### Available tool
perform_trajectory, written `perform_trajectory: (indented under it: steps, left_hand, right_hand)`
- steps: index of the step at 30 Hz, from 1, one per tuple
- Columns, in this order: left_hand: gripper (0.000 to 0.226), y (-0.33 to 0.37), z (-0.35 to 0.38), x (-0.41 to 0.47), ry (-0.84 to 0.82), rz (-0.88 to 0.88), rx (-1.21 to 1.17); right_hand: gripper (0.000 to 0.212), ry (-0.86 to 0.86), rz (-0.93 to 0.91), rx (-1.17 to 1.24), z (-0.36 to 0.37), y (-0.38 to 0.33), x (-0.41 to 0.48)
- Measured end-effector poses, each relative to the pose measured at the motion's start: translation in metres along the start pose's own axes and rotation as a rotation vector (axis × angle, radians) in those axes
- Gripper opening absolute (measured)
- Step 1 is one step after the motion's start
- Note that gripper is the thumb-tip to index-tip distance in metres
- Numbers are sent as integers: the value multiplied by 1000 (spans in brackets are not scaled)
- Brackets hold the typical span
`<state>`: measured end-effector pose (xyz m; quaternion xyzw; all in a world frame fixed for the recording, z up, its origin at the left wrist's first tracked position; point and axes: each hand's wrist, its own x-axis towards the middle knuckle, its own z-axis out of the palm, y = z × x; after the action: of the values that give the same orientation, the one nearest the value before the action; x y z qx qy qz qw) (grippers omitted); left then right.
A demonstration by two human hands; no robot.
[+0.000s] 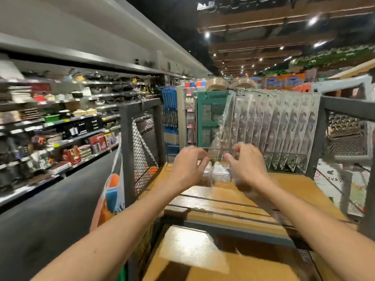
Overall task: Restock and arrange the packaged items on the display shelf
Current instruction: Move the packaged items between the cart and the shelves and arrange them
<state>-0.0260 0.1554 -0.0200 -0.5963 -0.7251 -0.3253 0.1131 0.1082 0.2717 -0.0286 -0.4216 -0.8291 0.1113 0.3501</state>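
My left hand [187, 169] and right hand [248, 165] reach over the wooden shelf [294, 187], fingers curled above small clear packets [220, 174] standing between them. Blur hides whether I grip anything. Hanging packs [284, 126] line the far right.

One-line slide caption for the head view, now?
Left hand and right hand reach over the wooden shelf toward small clear packets beside hanging packs.
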Motion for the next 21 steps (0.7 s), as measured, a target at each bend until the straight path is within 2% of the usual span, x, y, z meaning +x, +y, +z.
perform_trajectory:
  steps: [4, 8, 12, 16, 21]
  left_hand:
    - [23, -28, -72, -104, 170, 78, -1]
    - [38, -91, -129, -235, 184, -103, 179]
    - [61, -147, -153, -390, 65, -445, 297]
    - [64, -170, -160, -561, -49, -861, 285]
    - [65, -162, -135, -724, -153, -1297, 170]
  right_hand:
    - [25, 40, -407, 151, 11, -90, -82]
    - [27, -195, -664, 257, 61, -165, -189]
    - [35, -424, -824, 309, 138, -215, -294]
    - [40, -777, -944, 254, 202, -257, -416]
    - [52, -1165, -964, 104, 249, -268, -538]
